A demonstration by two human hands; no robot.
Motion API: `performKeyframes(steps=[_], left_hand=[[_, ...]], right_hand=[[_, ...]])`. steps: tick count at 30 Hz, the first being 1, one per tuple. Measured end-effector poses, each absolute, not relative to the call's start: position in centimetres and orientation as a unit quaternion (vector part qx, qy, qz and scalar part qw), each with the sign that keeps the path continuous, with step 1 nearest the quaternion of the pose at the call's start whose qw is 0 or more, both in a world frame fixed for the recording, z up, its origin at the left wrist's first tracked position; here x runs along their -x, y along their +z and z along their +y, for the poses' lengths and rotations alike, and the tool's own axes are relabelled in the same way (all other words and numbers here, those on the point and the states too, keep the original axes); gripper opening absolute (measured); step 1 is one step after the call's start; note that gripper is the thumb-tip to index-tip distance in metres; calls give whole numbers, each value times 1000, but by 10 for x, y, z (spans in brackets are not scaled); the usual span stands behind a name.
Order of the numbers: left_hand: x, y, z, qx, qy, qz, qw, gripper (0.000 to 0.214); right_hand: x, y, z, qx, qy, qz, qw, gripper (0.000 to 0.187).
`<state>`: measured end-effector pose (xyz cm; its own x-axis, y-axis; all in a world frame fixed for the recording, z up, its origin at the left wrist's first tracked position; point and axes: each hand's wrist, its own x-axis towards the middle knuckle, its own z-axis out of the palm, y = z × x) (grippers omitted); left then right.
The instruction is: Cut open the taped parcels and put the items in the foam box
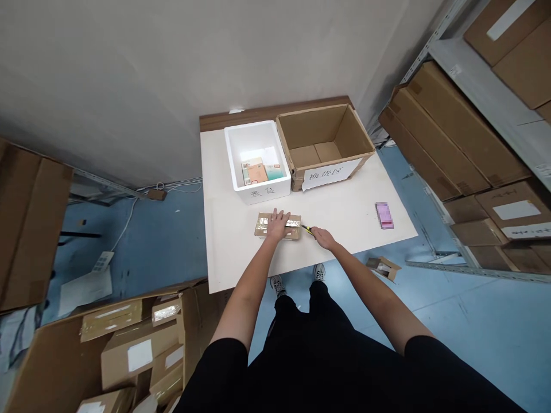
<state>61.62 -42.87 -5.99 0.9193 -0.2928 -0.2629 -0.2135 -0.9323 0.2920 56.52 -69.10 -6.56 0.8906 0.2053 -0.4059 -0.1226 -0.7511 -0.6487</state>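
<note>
A small taped cardboard box (294,234) lies near the front of the white-topped table. Across its top rests my left hand (278,225), fingers spread and lying flat, pressing on the box. My right hand (322,237) is closed round a yellow-and-black utility knife (307,229), whose tip is at the right end of the box. Whether the blade has entered the tape is too small to tell. Behind the box stands a white foam box (257,194) with several small packs (257,172) inside. To its right is an open cardboard carton (297,179) with a handwritten paper label (331,174).
A pixelated pink item (384,215) lies on the table (232,252) at right. Lower left, a large carton (55,350) holds several parcels (140,355). Shelves with cartons (451,126) flank the right side. A small open box (383,267) sits on the blue floor.
</note>
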Motion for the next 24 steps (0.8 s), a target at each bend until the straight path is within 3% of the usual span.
performKeyframes(steps=[10, 18, 21, 24], left_hand=[[-608, -86, -427, -966, -45, -163, 196, 60], [-605, -87, -430, -958, -19, -144, 246, 49], [-602, -86, -430, -958, -8, -135, 255, 49], [-599, -85, -430, -960, 0, -137, 245, 55]], right_hand=[[-555, -67, -683, 955, 177, -117, 206, 41], [-557, -72, -681, 970, 146, -75, 181, 40], [-562, -78, -692, 968, 121, -31, 217, 40], [-565, -90, -711, 935, 111, -13, 336, 39]])
